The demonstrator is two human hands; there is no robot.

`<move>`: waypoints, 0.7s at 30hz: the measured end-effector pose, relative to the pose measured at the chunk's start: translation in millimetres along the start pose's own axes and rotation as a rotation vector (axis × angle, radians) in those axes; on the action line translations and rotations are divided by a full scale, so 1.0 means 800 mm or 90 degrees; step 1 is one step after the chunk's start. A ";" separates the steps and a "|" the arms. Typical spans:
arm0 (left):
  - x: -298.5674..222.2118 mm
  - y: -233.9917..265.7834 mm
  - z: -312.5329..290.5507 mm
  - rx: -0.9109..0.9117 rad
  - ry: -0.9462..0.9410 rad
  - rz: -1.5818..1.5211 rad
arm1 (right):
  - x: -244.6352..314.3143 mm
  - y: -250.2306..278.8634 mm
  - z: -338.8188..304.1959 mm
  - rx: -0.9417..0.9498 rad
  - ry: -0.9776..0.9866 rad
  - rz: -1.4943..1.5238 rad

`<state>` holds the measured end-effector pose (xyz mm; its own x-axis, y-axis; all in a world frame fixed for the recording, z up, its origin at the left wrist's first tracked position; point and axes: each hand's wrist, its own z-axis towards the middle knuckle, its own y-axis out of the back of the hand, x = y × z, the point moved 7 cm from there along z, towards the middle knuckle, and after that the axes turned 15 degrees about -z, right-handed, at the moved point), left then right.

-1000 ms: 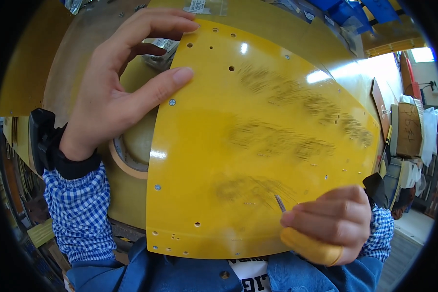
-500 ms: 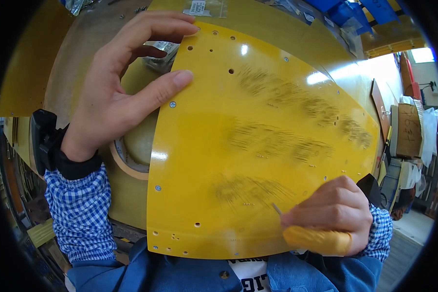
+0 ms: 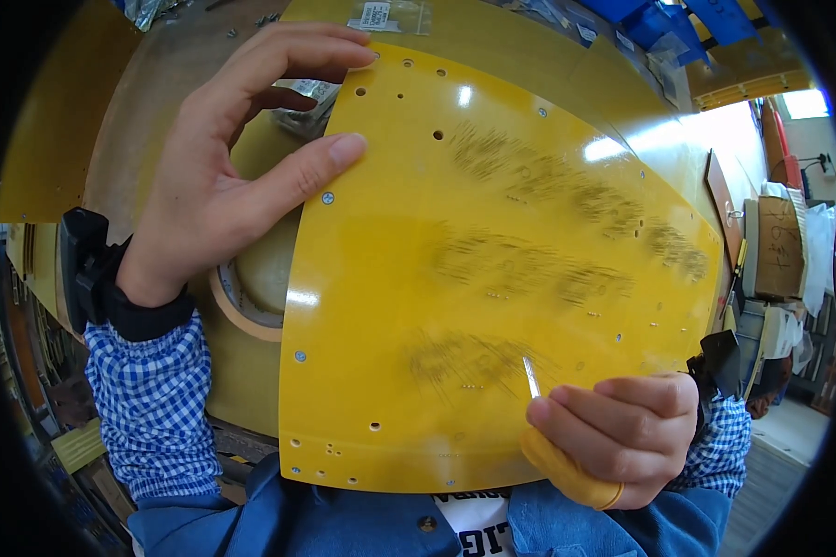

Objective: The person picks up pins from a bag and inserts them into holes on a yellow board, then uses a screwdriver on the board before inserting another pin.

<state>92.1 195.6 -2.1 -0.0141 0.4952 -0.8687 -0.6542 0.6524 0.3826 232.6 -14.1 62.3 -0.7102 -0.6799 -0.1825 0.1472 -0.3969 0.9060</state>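
A large yellow board (image 3: pixel 492 269), drilled with small holes and marked with three dark scuffed bands, was held tilted in front of the person, filling the middle of the view. Behind its left edge lay a roll of tape (image 3: pixel 241 302) on a tan tabletop (image 3: pixel 149 102). A clear plastic bag (image 3: pixel 390 14) lay near the top edge, its contents too small to tell; blue bins (image 3: pixel 687 19) stood at upper right, their contents not visible.

The left hand (image 3: pixel 223 176) was spread open at the board's upper left edge, the thumb pressed flat on the board's face and the forefinger hooked over its top corner, so that the board was pinched between them. A black wrist strap (image 3: pixel 93 274) and a blue checked sleeve (image 3: pixel 153 408) followed below.

The right hand (image 3: pixel 618 432) was closed around the yellow handle of a small screwdriver (image 3: pixel 553 446), at the board's lower right. The metal tip pointed up and rested on the board's face beside the lowest scuffed band.
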 end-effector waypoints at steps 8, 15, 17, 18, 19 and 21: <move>0.002 -0.001 -0.001 0.006 -0.008 0.002 | -0.025 -0.005 -0.002 0.036 -0.099 0.236; -0.002 -0.002 0.002 0.002 -0.012 -0.007 | -0.007 -0.007 -0.003 -0.011 0.015 0.121; -0.003 -0.002 0.002 0.000 -0.014 -0.004 | -0.004 -0.007 -0.003 -0.022 0.021 0.115; -0.003 -0.002 0.001 0.000 -0.011 -0.007 | -0.004 -0.009 -0.003 -0.026 0.019 0.099; -0.002 -0.002 0.001 -0.001 -0.008 -0.011 | -0.004 -0.010 -0.003 -0.030 0.017 0.084; -0.001 -0.001 0.000 -0.002 -0.009 -0.010 | -0.006 -0.009 0.000 -0.031 0.023 0.075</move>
<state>92.5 194.7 -1.6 0.0071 0.4924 -0.8703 -0.6566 0.6588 0.3673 234.8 -8.0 56.8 -0.6611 -0.7449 -0.0897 0.2621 -0.3413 0.9027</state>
